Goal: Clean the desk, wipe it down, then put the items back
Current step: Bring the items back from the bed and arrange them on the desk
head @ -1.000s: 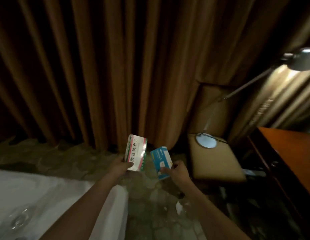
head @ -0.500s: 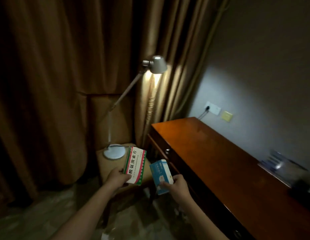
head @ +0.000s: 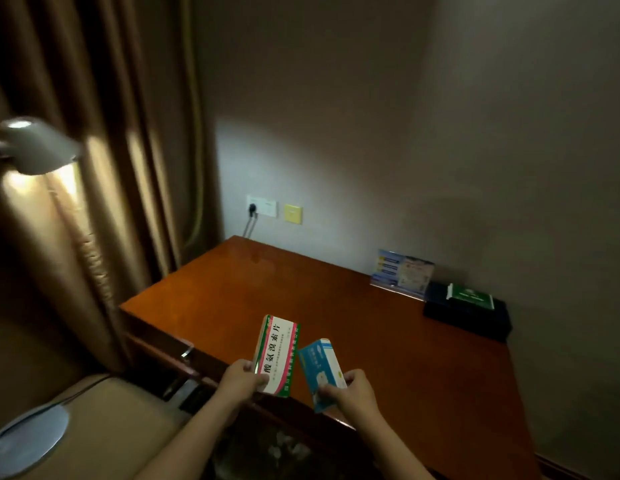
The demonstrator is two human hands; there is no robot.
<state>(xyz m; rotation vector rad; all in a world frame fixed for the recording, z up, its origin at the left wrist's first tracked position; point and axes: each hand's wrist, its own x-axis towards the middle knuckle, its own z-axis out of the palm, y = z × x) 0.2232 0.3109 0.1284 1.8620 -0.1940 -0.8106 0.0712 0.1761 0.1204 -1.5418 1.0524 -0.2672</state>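
Observation:
My left hand (head: 242, 379) grips a white medicine box (head: 277, 355) with pink and green stripes by its lower end, held upright over the front edge of the wooden desk (head: 388, 344). Just to its right, my right hand (head: 353, 393) pinches a smaller blue box (head: 320, 368) at its bottom corner. Both boxes hang above the desk's near left part, apart from its surface.
A clear stand with a printed card (head: 402, 273) and a dark tissue box with a green pack (head: 468, 311) sit at the desk's back right against the wall. A lamp head (head: 34, 145) and its round base (head: 27, 434) on a beige stool are at left, beside brown curtains. Wall sockets (head: 263, 206) sit above the desk.
The view has swung right from the curtains and stool to the desk. Both hands, still holding their boxes, have come over the desk's front edge.

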